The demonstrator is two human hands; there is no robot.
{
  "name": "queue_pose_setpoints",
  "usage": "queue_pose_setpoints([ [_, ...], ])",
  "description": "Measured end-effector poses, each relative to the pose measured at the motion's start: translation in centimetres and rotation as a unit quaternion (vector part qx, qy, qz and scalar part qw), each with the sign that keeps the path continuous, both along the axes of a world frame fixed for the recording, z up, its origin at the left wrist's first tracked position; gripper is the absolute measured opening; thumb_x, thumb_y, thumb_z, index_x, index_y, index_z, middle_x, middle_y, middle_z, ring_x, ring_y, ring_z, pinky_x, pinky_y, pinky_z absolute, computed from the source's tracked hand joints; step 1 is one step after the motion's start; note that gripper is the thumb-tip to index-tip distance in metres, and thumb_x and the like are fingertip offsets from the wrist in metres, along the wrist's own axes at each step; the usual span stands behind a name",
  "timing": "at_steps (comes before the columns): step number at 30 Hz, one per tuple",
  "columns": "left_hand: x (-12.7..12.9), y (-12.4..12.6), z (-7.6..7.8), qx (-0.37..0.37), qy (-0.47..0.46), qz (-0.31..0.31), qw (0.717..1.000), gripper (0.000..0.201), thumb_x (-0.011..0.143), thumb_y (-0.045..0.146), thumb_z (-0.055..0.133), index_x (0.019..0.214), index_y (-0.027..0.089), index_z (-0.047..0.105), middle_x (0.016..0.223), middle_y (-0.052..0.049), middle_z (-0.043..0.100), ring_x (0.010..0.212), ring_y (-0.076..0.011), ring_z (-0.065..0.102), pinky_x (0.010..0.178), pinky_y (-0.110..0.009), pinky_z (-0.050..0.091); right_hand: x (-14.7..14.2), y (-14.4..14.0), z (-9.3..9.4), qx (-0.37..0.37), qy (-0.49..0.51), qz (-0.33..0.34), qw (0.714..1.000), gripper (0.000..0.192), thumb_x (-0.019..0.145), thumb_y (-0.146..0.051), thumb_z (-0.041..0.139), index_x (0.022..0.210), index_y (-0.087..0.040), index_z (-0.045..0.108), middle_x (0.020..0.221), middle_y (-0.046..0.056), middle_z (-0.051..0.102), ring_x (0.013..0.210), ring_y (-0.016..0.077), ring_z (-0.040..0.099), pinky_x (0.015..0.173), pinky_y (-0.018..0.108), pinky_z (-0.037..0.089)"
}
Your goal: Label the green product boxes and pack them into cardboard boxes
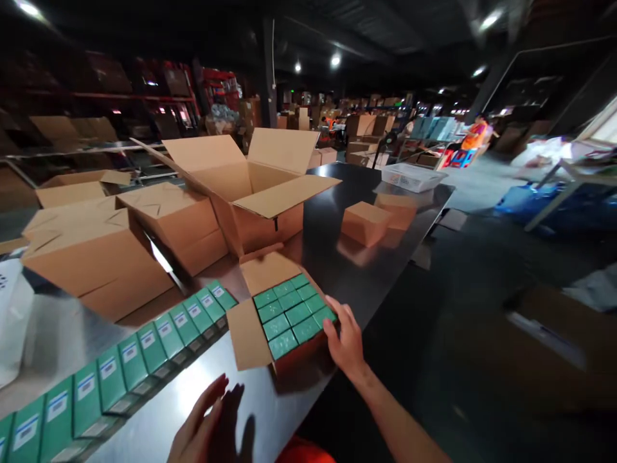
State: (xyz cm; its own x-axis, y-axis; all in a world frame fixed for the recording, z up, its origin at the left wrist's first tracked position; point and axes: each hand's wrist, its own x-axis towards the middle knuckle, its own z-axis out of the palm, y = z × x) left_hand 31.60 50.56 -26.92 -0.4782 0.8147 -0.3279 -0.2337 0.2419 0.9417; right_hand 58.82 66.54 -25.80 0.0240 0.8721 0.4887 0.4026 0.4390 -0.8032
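Note:
A small open carton (250, 334) packed with green boxes (289, 315) sits near the front edge of the shiny metal table (337, 257). My right hand (344, 337) rests on the carton's right corner, fingers touching the green boxes there. My left hand (200, 427) hovers open above the table at the bottom, fingers together, holding nothing. A long row of upright green boxes with white labels (144, 354) runs diagonally from the bottom left up to the carton.
Large cardboard boxes (96, 257) stack at the left; one big open box (255, 186) stands behind the carton. Two small closed cartons (366, 222) and a white basket (414, 177) sit farther along the table. A person in orange stands far back right.

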Motion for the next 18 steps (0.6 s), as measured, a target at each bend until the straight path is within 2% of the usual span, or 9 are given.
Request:
queue_pose_setpoints([
  [2, 1.1, 2.4, 1.5, 0.011, 0.052, -0.037, 0.998, 0.060, 0.076, 0.065, 0.064, 0.122, 0.027, 0.066, 0.137, -0.006, 0.061, 0.135, -0.0350, 0.047, 0.114, -0.053, 0.038, 1.0, -2.0, 0.2, 0.058, -0.048, 0.015, 0.997, 0.054, 0.086, -0.064, 0.055, 0.127, -0.031, 0.065, 0.105, 0.010, 0.062, 0.096, 0.0301, 0.062, 0.088, 0.048, 0.052],
  [4, 2.2, 4.5, 2.5, 0.095, 0.127, -0.042, 0.986, 0.064, 0.088, 0.065, 0.045, 0.134, 0.022, 0.057, 0.146, -0.011, 0.052, 0.139, -0.0330, 0.043, 0.116, -0.055, 0.032, 2.0, -1.9, 1.2, 0.080, -0.059, 0.042, 0.994, 0.048, 0.085, -0.066, 0.055, 0.115, -0.033, 0.072, 0.114, 0.011, 0.058, 0.104, 0.0321, 0.059, 0.089, 0.048, 0.051],
  [5, 2.8, 5.3, 2.9, 0.143, 0.181, -0.048, 0.972, 0.060, 0.093, 0.061, 0.040, 0.137, 0.023, 0.055, 0.149, -0.011, 0.048, 0.141, -0.0311, 0.040, 0.117, -0.055, 0.030, 2.5, -1.1, 1.9, 0.062, -0.055, 0.055, 0.995, 0.041, 0.086, -0.064, 0.056, 0.105, -0.033, 0.075, 0.119, 0.010, 0.056, 0.110, 0.0328, 0.056, 0.093, 0.049, 0.049],
  [7, 4.0, 6.3, 3.4, 0.228, 0.321, -0.068, 0.917, 0.050, 0.098, 0.050, 0.037, 0.139, 0.027, 0.053, 0.153, -0.010, 0.042, 0.143, -0.0289, 0.035, 0.116, -0.056, 0.029, 3.1, 1.5, 3.4, -0.040, -0.038, 0.101, 0.993, 0.028, 0.084, -0.053, 0.063, 0.095, -0.030, 0.074, 0.125, 0.009, 0.054, 0.119, 0.0326, 0.052, 0.101, 0.050, 0.044],
  [8, 4.6, 6.7, 3.6, 0.253, 0.397, -0.084, 0.879, 0.045, 0.098, 0.044, 0.040, 0.139, 0.029, 0.053, 0.154, -0.009, 0.041, 0.144, -0.0291, 0.032, 0.115, -0.057, 0.030, 3.3, 3.1, 4.2, -0.105, -0.027, 0.142, 0.984, 0.030, 0.078, -0.050, 0.070, 0.100, -0.029, 0.071, 0.127, 0.009, 0.053, 0.121, 0.0327, 0.051, 0.101, 0.051, 0.043],
  [11, 6.0, 6.9, 4.3, 0.268, 0.573, -0.094, 0.769, 0.042, 0.093, 0.032, 0.054, 0.134, 0.026, 0.057, 0.148, -0.012, 0.046, 0.141, -0.0329, 0.034, 0.109, -0.055, 0.037, 2.7, 7.8, 5.8, -0.236, -0.012, 0.291, 0.927, 0.076, 0.059, -0.046, 0.081, 0.128, -0.026, 0.056, 0.129, 0.012, 0.056, 0.116, 0.0328, 0.056, 0.092, 0.050, 0.050],
  [14, 6.9, 6.3, 4.9, 0.262, 0.656, -0.045, 0.706, 0.040, 0.087, 0.029, 0.064, 0.126, 0.021, 0.063, 0.131, -0.016, 0.057, 0.127, -0.0340, 0.047, 0.099, -0.050, 0.043, 0.8, 10.7, 6.3, -0.242, -0.013, 0.386, 0.890, 0.091, 0.049, -0.050, 0.084, 0.131, -0.021, 0.053, 0.125, 0.013, 0.061, 0.115, 0.0328, 0.059, 0.092, 0.048, 0.051],
  [16, 7.2, 5.7, 5.0, 0.264, 0.686, -0.026, 0.678, 0.037, 0.085, 0.024, 0.066, 0.122, 0.021, 0.065, 0.119, -0.014, 0.063, 0.117, -0.0322, 0.052, 0.094, -0.046, 0.043, -0.3, 11.1, 6.3, -0.215, 0.004, 0.408, 0.887, 0.096, 0.047, -0.055, 0.085, 0.132, -0.024, 0.051, 0.135, 0.013, 0.056, 0.125, 0.0327, 0.052, 0.100, 0.049, 0.046],
  [18, 7.6, 4.9, 4.7, 0.271, 0.704, -0.015, 0.656, 0.029, 0.085, 0.018, 0.063, 0.114, 0.021, 0.067, 0.110, -0.011, 0.067, 0.112, -0.0303, 0.055, 0.091, -0.043, 0.042, -0.6, 10.3, 6.4, -0.180, 0.029, 0.402, 0.898, 0.085, 0.053, -0.060, 0.083, 0.126, -0.028, 0.053, 0.144, 0.011, 0.048, 0.137, 0.0309, 0.040, 0.109, 0.049, 0.037],
])
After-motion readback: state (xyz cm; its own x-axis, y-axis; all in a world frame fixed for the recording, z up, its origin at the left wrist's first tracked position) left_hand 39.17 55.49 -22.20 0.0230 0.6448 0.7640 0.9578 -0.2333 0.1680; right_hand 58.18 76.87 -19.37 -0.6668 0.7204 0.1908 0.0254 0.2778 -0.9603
